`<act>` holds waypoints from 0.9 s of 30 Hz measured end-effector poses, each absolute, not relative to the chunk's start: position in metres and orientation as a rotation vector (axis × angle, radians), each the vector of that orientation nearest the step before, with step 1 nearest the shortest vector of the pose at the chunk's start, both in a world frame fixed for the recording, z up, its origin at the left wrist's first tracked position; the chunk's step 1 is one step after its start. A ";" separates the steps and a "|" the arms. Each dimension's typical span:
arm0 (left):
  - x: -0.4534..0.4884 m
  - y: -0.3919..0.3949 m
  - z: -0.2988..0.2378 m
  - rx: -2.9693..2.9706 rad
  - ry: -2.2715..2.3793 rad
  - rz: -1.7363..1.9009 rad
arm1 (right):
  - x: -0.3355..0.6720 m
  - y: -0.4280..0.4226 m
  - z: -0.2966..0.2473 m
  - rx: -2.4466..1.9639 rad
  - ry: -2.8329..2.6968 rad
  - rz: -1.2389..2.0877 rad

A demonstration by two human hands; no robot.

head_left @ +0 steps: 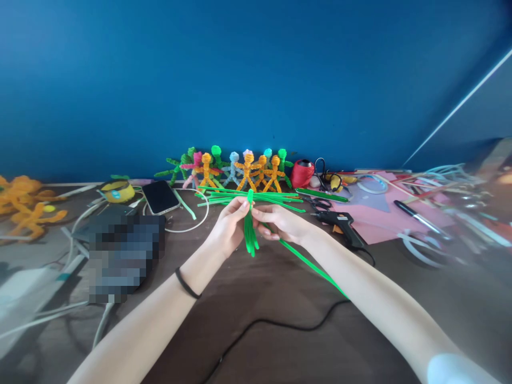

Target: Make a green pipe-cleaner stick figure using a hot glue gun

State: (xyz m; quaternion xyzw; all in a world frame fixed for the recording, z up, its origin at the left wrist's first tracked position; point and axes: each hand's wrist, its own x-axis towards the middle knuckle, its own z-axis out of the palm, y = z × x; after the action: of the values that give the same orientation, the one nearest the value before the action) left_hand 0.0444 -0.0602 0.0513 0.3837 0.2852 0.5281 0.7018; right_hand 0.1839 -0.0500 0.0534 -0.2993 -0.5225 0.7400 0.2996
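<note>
Between my two hands is a bundle of green pipe cleaners (250, 237), folded at the top with the ends hanging down. My left hand (232, 224) pinches the bundle near its top from the left. From the right, my right hand (282, 221) has thumb and fingers closed at the same spot, on a long green pipe cleaner (312, 266) that runs out below the forearm. Just behind my hands lies a loose pile of straight green pipe cleaners (276, 197). The fingers partly cover the top of the bundle.
Several pipe-cleaner figures (248, 168) stand along the blue wall. To the right are a glue gun (340, 221), scissors (318, 204), a marker (420, 218) and pink sheets (374, 213). On the left lie a phone (160, 197) and a yellow tape roll (117, 192). A black cable (276, 321) crosses the front.
</note>
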 end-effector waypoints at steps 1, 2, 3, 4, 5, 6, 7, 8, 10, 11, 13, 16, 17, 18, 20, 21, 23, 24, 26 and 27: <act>0.045 -0.060 0.051 0.853 0.645 1.178 | 0.184 -0.050 0.053 -0.803 -1.398 1.952; 0.045 -0.060 0.051 0.851 0.654 1.181 | 0.183 -0.050 0.052 -0.809 -1.406 1.938; 0.045 -0.060 0.052 0.848 0.661 1.182 | 0.184 -0.049 0.052 -0.815 -1.413 1.924; 0.045 -0.060 0.052 0.844 0.667 1.181 | 0.184 -0.049 0.052 -0.820 -1.424 1.910; 0.045 -0.061 0.052 0.841 0.671 1.178 | 0.186 -0.049 0.052 -0.825 -1.439 1.894; 0.045 -0.061 0.053 0.841 0.675 1.174 | 0.187 -0.049 0.053 -0.832 -1.459 1.870; 0.044 -0.061 0.054 0.848 0.679 1.172 | 0.189 -0.048 0.054 -0.849 -1.489 1.832; 0.044 -0.061 0.054 0.861 0.689 1.174 | 0.190 -0.048 0.055 -0.877 -1.521 1.772; 0.044 -0.061 0.055 0.902 0.728 1.192 | 0.194 -0.047 0.059 -0.955 -1.560 1.571; 0.043 -0.061 0.054 0.925 0.754 1.207 | 0.195 -0.046 0.060 -0.993 -1.558 1.443; 0.043 -0.060 0.054 0.979 0.798 1.240 | 0.196 -0.046 0.063 -1.022 -1.542 1.225; 0.043 -0.060 0.052 1.068 0.800 1.275 | 0.195 -0.047 0.067 -0.982 -1.582 1.082; 0.044 -0.060 0.052 1.098 0.789 1.287 | 0.195 -0.048 0.067 -0.963 -1.611 1.065; 0.044 -0.060 0.053 1.129 0.780 1.299 | 0.194 -0.049 0.068 -0.945 -1.638 1.049; 0.044 -0.060 0.055 1.205 0.788 1.318 | 0.193 -0.051 0.069 -0.923 -1.679 1.010; 0.044 -0.060 0.056 1.259 0.806 1.325 | 0.192 -0.052 0.070 -0.920 -1.695 0.987; 0.043 -0.060 0.060 1.396 0.870 1.338 | 0.192 -0.054 0.072 -0.933 -1.718 0.929; 0.042 -0.061 0.062 1.475 0.909 1.347 | 0.192 -0.055 0.073 -0.944 -1.726 0.896; 0.041 -0.062 0.067 1.622 1.000 1.359 | 0.191 -0.057 0.075 -0.951 -1.737 0.833; 0.040 -0.063 0.069 1.680 1.044 1.360 | 0.191 -0.058 0.075 -0.946 -1.739 0.807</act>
State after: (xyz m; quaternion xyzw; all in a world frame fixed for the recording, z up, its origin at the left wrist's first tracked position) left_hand 0.0404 -0.0629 0.0685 0.6525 0.4053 0.5280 0.3622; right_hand 0.1906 -0.0583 0.0750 -0.3878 -0.7131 0.3309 0.4812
